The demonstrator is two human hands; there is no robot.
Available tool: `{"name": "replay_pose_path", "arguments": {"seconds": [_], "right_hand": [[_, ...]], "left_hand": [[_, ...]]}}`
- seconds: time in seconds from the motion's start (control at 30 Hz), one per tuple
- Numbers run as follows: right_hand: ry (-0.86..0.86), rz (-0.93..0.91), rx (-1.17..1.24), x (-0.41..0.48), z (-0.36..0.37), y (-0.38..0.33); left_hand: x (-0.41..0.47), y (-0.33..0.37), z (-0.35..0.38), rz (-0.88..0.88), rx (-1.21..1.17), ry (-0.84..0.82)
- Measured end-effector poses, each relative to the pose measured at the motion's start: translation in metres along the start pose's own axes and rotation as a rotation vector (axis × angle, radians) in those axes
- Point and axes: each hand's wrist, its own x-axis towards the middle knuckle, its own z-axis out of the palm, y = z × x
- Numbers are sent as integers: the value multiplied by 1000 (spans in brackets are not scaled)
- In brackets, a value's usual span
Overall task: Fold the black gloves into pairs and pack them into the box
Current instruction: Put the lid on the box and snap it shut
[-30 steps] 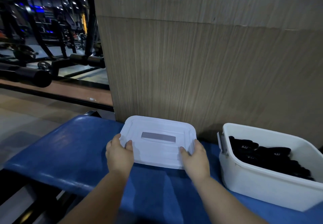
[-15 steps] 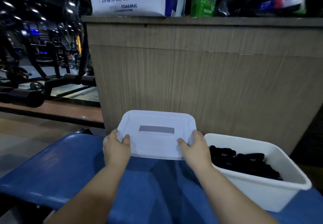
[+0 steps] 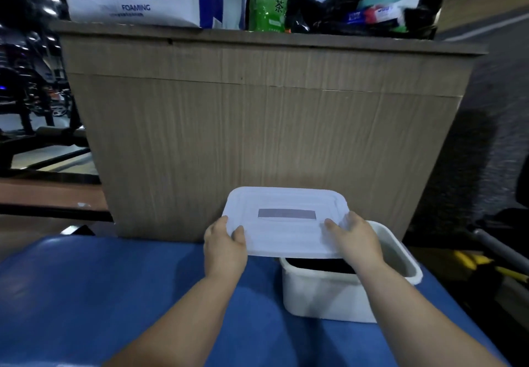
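White plastic lid — gripped at its near corners by left hand and right hand, fingers curled over the edge — now carried from the blue pad to above the box holding black gloves; packing seemingly finished, closing imminent.

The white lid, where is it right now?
The white lid is held by the left hand and right hand over the white box, in front of the wooden counter.
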Motion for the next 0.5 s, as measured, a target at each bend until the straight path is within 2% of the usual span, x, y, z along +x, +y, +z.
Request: {"name": "replay_pose_path", "arguments": {"seconds": [0.27,0.5], "right_hand": [[36,120,-47,10,-44,39],[50,178,-106,12,-60,60]], "left_hand": [[-26,14,49,5,-19,-139],[-39,15,72,24,19,-198]]}}
